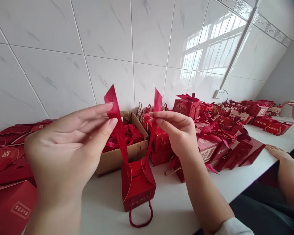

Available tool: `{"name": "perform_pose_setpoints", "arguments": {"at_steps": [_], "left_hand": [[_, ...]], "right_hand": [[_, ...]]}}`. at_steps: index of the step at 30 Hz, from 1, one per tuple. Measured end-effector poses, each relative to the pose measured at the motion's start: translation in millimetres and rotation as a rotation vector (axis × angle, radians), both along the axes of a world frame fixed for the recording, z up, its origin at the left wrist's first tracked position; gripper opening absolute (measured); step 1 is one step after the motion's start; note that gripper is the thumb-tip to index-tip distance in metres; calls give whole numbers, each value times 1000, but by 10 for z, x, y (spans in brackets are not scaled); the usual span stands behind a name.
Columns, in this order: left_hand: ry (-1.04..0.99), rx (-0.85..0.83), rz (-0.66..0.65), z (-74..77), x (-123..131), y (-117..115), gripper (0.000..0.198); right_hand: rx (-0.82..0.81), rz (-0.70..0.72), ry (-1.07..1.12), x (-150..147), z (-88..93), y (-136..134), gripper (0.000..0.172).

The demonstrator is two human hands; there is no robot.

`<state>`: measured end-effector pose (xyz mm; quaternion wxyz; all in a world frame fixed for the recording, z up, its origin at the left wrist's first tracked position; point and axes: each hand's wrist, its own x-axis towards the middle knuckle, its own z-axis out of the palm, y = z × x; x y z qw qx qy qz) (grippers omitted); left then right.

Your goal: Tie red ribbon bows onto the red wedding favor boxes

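The left hand [73, 140] is pinching one red ribbon strand [122, 143] between thumb and fingers; the right hand [180, 130] is pinching a second strand [151, 138] likewise. Both strands are rising, spread apart, from the top of a small red box [139, 186], which is standing on the white table [172, 195] between the forearms, its rope handle [140, 226] looping nearest the viewer. Behind it, an open cardboard carton [138, 149] is holding more ribbons [131, 137]. Ribbon-tied boxes [207, 148] are crowding the right side, with another person's hand [279, 151] resting beside them.

Marbled tile wall [152, 36], white table [171, 202]
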<state>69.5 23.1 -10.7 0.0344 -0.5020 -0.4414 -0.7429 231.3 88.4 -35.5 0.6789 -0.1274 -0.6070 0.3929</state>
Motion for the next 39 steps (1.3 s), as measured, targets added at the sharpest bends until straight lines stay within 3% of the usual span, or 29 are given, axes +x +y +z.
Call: {"name": "perform_pose_setpoints", "arguments": {"at_steps": [7,12,18,22,25,31,39], "left_hand": [[96,4,22,-66,-78,59,12],[69,-4,21,-48,44,39,13],[-17,-65,-92,-24,171,28,13],[47,-88,-297,-44,107,80,18],[80,-131,-415,-71,75,106,28],[130,-193,-412,-114,132,99,8],[122,-197,-486,-109,136,114,6]], "right_hand": [[3,-37,-3,40,20,-3,14],[-4,-29,-9,50,41,35,9],[-58,14,4,34,54,41,13],[-126,61,1,6,55,3,27],[-165,110,-30,-21,51,-26,17],[-170,158,-71,-72,25,-51,10],[-113,191,-136,-60,29,-99,9]]}}
